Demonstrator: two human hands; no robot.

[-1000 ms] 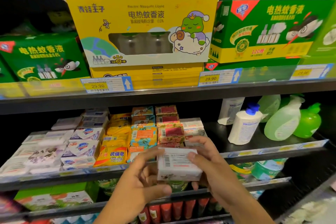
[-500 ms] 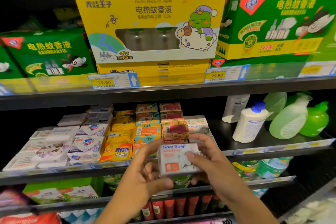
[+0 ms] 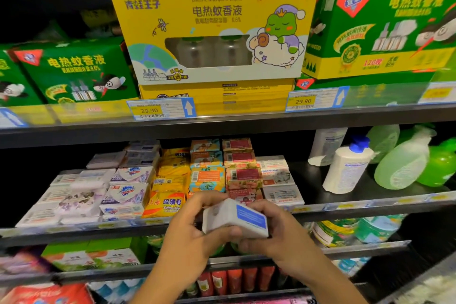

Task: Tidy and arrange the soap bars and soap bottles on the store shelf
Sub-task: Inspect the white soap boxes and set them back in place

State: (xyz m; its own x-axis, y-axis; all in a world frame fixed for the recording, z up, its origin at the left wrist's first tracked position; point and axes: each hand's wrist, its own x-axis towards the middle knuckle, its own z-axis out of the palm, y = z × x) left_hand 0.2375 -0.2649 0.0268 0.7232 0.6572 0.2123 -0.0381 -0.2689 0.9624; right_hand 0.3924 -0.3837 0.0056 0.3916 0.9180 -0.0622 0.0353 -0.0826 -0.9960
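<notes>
Fingers: I see the left fingers point(image 3: 211, 200) and the right fingers point(image 3: 243, 245) curled round a white cardboard soap box with a blue label point(image 3: 235, 217), gripping its two ends.
Hands: My left hand point(image 3: 187, 237) and right hand point(image 3: 280, 232) meet just in front of the dark metal store shelf point(image 3: 311, 170).
Soap box: It is tilted and off the shelf. I judge it is being turned to bring its front face forward.
Likely home: The stack of white boxed soap bars point(image 3: 281, 180) just behind the hands looks like its match.
Bottles: The white pump bottle with a blue cap point(image 3: 348, 168) and the pale green spray bottle point(image 3: 404, 163) stand further right, apart from the bars.
</notes>
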